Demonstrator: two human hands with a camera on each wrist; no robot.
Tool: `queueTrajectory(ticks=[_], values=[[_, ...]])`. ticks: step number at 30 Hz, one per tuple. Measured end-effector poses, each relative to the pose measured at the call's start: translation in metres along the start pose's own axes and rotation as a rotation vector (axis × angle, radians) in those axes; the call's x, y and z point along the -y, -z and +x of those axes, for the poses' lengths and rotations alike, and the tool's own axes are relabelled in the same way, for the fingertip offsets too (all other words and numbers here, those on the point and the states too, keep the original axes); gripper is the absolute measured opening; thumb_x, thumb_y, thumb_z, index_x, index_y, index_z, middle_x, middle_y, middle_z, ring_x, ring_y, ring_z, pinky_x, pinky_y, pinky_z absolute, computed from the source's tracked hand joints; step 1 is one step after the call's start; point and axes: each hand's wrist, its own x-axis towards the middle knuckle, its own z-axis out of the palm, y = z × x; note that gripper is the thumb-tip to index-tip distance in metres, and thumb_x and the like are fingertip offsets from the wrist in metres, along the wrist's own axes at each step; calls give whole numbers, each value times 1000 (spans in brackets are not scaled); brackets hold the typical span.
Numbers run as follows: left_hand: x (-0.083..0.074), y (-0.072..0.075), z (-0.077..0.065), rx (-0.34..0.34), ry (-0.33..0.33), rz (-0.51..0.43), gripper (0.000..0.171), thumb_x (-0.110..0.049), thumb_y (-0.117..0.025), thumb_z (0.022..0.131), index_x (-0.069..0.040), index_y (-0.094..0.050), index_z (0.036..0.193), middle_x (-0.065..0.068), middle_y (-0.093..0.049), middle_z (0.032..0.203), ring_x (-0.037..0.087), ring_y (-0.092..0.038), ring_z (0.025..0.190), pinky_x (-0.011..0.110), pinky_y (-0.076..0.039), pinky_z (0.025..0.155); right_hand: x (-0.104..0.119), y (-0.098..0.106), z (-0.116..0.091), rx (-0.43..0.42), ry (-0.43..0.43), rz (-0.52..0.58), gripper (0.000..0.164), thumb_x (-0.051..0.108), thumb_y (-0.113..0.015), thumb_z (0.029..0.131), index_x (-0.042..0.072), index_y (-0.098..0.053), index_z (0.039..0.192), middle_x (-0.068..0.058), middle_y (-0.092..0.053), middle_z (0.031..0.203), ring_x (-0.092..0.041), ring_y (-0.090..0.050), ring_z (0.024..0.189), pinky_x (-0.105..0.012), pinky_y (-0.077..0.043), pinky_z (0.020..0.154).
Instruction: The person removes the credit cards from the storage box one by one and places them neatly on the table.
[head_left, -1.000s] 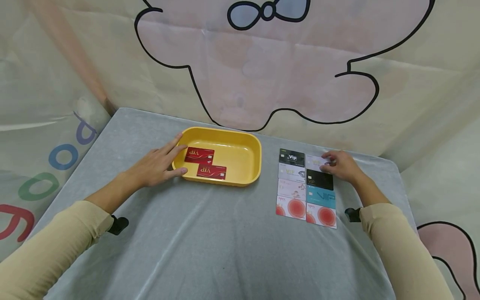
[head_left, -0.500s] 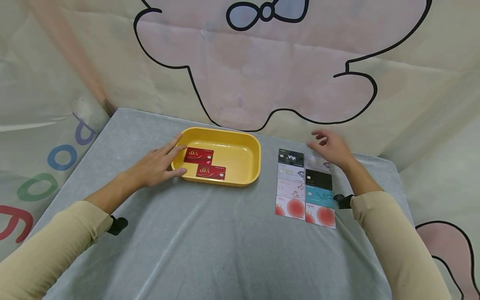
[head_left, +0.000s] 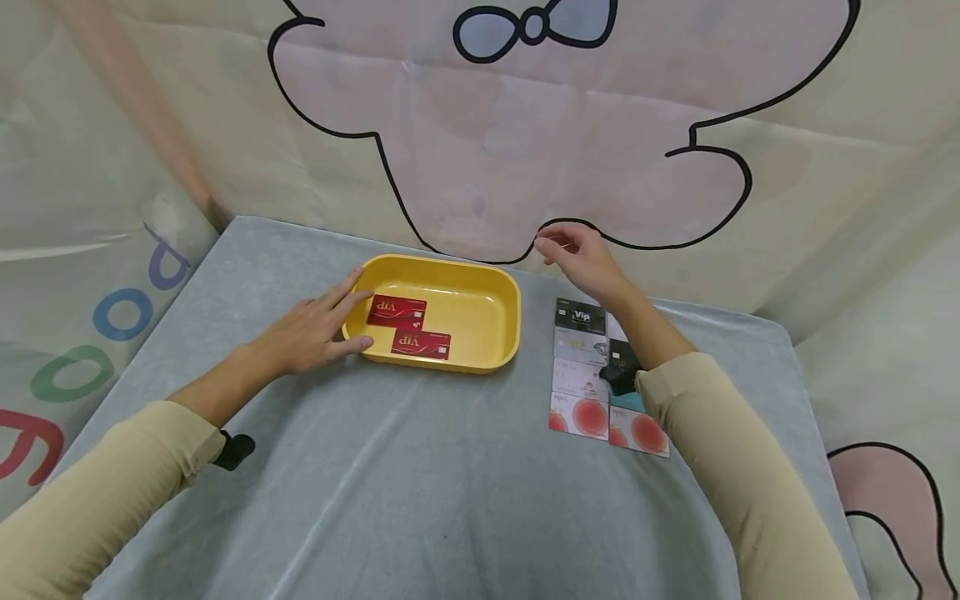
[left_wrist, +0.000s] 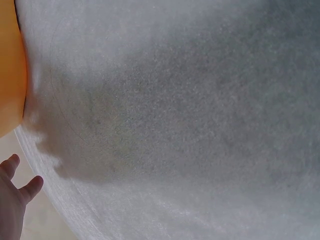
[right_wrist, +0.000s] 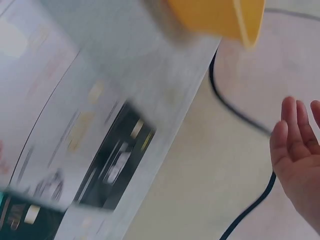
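My left hand [head_left: 315,333] rests at the left end of a yellow tray [head_left: 491,358], its fingers spread along the rim. Inside the tray lie two red VIP cards, one [head_left: 397,312] behind the other [head_left: 421,344]. My right hand [head_left: 587,262] is raised beyond the tray's right end, fingers loosely bent. The right wrist view shows its palm and fingers [right_wrist: 295,135] with no card in them. Below that arm, two columns of cards lie on the table: a black Vip card [head_left: 580,316], white ones [head_left: 577,377] and red-circle ones [head_left: 588,415]. The forearm and wrist camera cover part of the right column.
A grey cloth covers the table [head_left: 420,483]. Behind its back edge hangs a pale curtain [head_left: 480,167] with a cartoon print. Black wrist cameras stick out at both cuffs, the left one [head_left: 234,451] low over the cloth.
My right hand has left the top card of the right column, risen, and moved left toward the tray. That card stayed on the table. The left hand has stayed put.
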Motion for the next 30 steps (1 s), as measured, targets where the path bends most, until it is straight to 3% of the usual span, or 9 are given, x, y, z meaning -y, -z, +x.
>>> queueTrajectory(ticks=[9, 18, 24, 30], values=[[-1, 0, 0, -1, -5, 4, 82, -58, -55, 94, -13, -28, 156, 3, 7, 168, 39, -27, 146, 67, -29, 108, 37, -51, 13, 223, -17, 65, 42, 38, -60, 100, 8, -58, 130, -14, -62, 123, -32, -64, 108, -46, -50, 98], [-2, 2, -1, 2, -4, 1, 81, -58, -56, 94, -14, -28, 156, 4, 6, 168, 41, -27, 146, 68, -28, 108, 50, -88, 17, 472, -79, 66, 55, 45, -48, 103, 2, -52, 137, -22, -58, 131, -36, -62, 117, -51, -47, 101], [-1, 2, -1, 6, -7, -2, 80, -56, -56, 94, -14, -28, 156, 4, 7, 168, 41, -28, 145, 68, -28, 108, 55, -106, 18, 530, -144, 30, 58, 52, -51, 99, 7, -53, 136, -17, -59, 133, -33, -58, 120, -49, -45, 103], [0, 2, 0, 5, -16, -3, 81, -57, -56, 94, -13, -28, 156, 4, 6, 168, 41, -29, 145, 69, -29, 108, 56, -119, 17, 565, -144, -7, 54, 53, -54, 98, 10, -56, 131, -15, -58, 131, -33, -53, 121, -46, -45, 102]])
